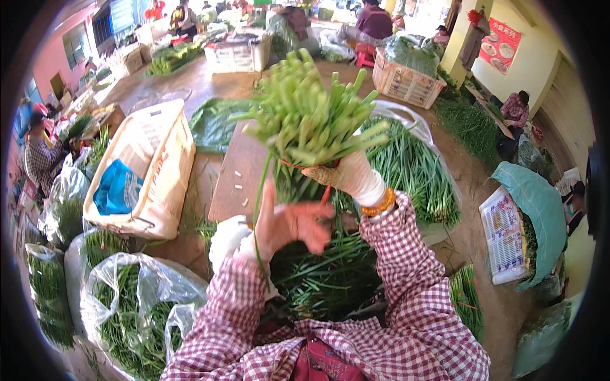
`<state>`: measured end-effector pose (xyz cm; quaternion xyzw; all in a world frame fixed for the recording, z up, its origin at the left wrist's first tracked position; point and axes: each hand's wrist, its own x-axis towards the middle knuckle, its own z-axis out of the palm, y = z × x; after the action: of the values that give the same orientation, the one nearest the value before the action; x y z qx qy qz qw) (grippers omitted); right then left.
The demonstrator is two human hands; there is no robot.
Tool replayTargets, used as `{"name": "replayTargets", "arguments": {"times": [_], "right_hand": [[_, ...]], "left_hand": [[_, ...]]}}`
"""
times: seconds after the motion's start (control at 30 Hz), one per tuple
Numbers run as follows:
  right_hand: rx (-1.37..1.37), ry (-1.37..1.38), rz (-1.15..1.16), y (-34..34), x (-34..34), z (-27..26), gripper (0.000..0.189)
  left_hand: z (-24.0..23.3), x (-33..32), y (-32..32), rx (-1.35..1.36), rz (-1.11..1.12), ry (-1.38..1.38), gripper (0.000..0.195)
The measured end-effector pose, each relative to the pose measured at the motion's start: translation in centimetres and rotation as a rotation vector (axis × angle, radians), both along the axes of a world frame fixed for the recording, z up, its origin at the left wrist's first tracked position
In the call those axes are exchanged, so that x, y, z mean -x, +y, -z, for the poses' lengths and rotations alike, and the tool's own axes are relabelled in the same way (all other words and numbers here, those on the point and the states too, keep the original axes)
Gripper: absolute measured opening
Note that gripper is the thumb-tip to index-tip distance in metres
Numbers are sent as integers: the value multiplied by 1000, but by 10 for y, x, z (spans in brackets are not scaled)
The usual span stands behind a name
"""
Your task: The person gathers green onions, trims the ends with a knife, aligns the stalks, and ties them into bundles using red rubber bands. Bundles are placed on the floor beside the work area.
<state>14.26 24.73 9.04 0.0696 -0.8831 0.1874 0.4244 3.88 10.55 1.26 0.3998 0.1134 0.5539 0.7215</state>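
My right hand (350, 176), in a soiled white glove, grips a thick bunch of green vegetable stalks (305, 109). The cut ends fan out toward the far side. A thin red tie (291, 165) crosses the stalks beside my thumb. Below the bunch, my left hand (290, 221) is bare and blurred, fingers spread, with nothing seen in its palm. One long green leaf (260, 205) hangs across its thumb and wrist. Dark green leaves (324, 276) lie under both hands, near my lap. A brown board (238, 166) with several small white pieces lies beyond my left hand.
At left stands a cream plastic crate (169, 176) with a blue bag (116, 188) inside. An open plastic bag of greens (138, 305) sits nearer. More long greens (410, 166) lie on plastic at right, and a white crate (505, 238) is farther right. Other people sit around.
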Motion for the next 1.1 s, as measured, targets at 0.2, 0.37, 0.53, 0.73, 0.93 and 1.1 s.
{"name": "replayTargets", "arguments": {"times": [0.2, 0.37, 0.53, 0.73, 0.93, 1.1], "right_hand": [[646, 9, -114, -6, -19, 12, 69], [676, -89, -65, -13, -30, 26, 67], [889, -84, -173, -23, -43, 36, 66], [916, -150, -138, -25, -59, 45, 67], [948, -204, -105, -25, -56, 56, 78], [952, -187, -159, -26, -55, 57, 78]], "left_hand": [[-31, 2, -49, -785, -43, -123, 81], [-62, -11, -22, -238, -1479, 560, 72], [-66, -27, 17, -584, -1737, 926, 87], [-67, -24, 32, -645, -1544, 771, 69], [-64, -29, 37, -488, -1631, 565, 66], [-63, -27, 30, -411, -1772, 720, 81]]}}
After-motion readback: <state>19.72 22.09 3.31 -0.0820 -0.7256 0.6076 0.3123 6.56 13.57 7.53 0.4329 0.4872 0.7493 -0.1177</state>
